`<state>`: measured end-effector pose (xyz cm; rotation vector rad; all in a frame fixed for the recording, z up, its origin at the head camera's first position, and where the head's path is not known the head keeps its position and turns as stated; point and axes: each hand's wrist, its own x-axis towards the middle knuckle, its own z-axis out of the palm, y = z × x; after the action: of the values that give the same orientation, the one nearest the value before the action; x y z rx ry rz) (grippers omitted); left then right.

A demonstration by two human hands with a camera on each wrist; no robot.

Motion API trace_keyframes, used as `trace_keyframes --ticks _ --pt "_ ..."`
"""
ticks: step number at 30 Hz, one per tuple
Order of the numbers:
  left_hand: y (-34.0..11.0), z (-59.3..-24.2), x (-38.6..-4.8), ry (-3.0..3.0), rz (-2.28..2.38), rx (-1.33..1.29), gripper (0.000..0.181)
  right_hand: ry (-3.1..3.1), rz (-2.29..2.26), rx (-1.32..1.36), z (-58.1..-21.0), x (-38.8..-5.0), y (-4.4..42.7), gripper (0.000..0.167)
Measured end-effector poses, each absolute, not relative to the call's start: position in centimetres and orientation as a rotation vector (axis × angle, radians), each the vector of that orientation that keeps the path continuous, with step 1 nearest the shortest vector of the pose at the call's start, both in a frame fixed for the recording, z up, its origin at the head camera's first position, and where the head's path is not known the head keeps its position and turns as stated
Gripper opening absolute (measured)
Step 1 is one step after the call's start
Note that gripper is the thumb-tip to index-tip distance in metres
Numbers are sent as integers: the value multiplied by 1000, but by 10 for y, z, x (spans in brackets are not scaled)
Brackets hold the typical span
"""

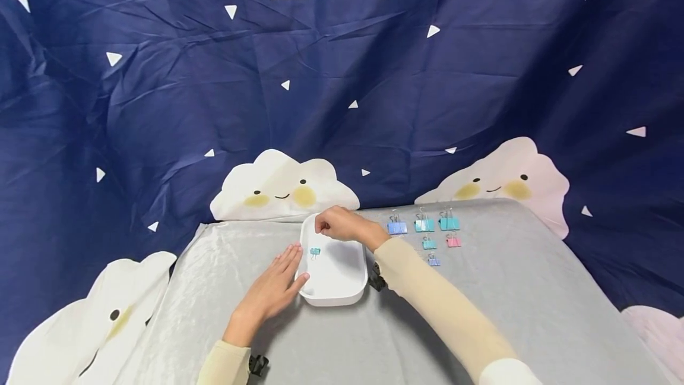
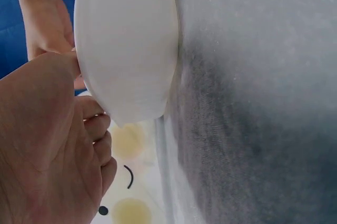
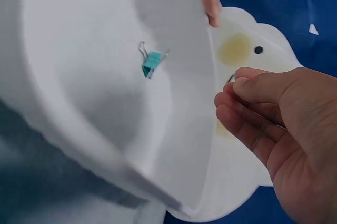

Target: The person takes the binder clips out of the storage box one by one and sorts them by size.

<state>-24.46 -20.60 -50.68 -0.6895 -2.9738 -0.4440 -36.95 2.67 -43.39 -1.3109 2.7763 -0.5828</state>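
Note:
A white box (image 1: 338, 300) with rounded corners stands on the cloth. My left hand (image 1: 274, 284) holds its left wall, thumb over the rim and fingers along the outside. Inside lies a small teal binder clip (image 3: 150, 64). Above the far end of the box is my right hand (image 1: 342, 224), its fingers curled and thumb touching the index finger. Nothing shows between those fingers in the right wrist view (image 3: 279, 118).
Right of the box are binder clips in rows: a large blue one (image 1: 397, 227), large teal ones (image 1: 449, 223), a small teal one (image 1: 429, 243), a pink one (image 1: 453, 241) and a small blue one (image 1: 434, 261). My right sleeve (image 1: 438, 308) hides part of this area. A navy curtain (image 1: 342, 129) hangs behind.

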Motion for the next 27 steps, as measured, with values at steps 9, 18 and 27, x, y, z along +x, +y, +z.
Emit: trace_keyframes --ticks 9,18,27 --pt "-206 -507 -245 -2968 -433 -694 72 2690 -434 -1190 -449 -375 -2 20" --pt "-206 -508 -246 -2946 -441 -707 71 2591 -282 -1146 -464 -372 -13 40" --pt "-205 -508 -245 -2955 -457 -702 71 2630 -159 -983 -465 -369 -11 22"
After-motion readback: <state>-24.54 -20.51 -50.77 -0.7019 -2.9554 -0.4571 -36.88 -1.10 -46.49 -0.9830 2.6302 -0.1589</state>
